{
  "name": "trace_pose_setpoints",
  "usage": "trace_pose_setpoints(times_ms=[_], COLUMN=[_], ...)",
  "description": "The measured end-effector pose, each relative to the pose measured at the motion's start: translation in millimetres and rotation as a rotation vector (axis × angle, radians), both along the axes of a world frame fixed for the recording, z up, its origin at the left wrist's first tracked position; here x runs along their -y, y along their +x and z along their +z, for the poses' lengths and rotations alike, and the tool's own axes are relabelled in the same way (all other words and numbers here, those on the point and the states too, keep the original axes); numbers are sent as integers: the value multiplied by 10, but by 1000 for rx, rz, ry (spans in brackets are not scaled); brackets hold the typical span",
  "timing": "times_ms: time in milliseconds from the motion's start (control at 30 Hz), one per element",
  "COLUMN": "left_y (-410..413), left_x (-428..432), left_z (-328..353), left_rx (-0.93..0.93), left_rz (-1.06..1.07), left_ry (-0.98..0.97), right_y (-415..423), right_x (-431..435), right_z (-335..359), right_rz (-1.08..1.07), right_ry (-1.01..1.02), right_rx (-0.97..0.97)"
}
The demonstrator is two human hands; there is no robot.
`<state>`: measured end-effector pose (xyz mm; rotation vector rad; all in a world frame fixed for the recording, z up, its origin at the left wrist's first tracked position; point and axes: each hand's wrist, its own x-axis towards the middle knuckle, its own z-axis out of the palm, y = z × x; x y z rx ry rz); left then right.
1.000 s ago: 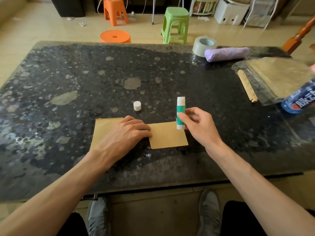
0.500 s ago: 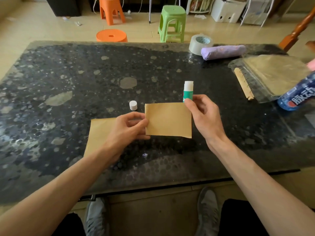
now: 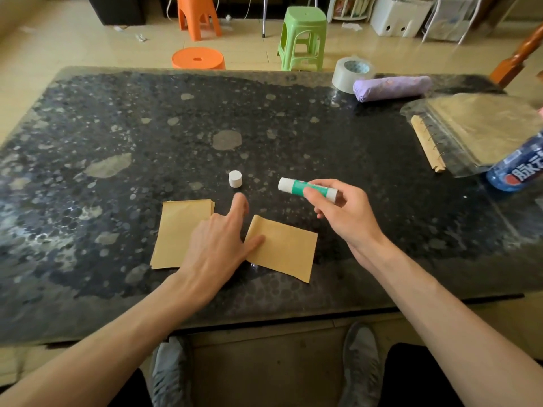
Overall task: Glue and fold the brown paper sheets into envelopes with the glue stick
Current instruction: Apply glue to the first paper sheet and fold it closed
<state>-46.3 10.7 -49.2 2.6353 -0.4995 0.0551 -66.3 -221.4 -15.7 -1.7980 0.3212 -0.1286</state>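
Note:
A folded brown paper piece lies on the dark speckled table, tilted. My left hand has its fingers spread, the thumb resting on that piece's left edge and the index finger pointing away. Left of it lies a small stack of brown paper sheets, partly under my left wrist. My right hand holds the green and white glue stick roughly level above the table, its uncapped end pointing left. The white cap stands on the table beyond my left hand.
At the far right are a tape roll, a purple roll, a plastic-wrapped spiral notebook and a blue bottle. Orange stools and a green stool stand on the floor beyond the table.
The folded piece, held up by both hands half a second ago, now lies on the table. My right hand has tipped the glue stick from upright to level.

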Motion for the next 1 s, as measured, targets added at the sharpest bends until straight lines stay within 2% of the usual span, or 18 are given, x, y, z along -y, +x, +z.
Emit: trace_pose_setpoints(times_ms=[133, 267, 467, 667, 1000], left_y=[-12, -42, -44, -57, -67], left_x=[3, 56, 66, -11, -99], left_z=[-37, -65, -97, -118, -167], left_rx=[-59, -41, -1, 143, 190], left_rz=[29, 65, 13, -147, -174], left_ry=[-95, -175, -107, 14, 21], right_y=[-20, -21, -13, -3, -25], right_x=[-30, -37, 1, -41, -181], right_z=[25, 30, -1, -12, -132], right_rz=[-17, -28, -16, 8, 70], right_ry=[198, 260, 262, 277, 246], right_rx=[-45, -50, -19, -32, -48])
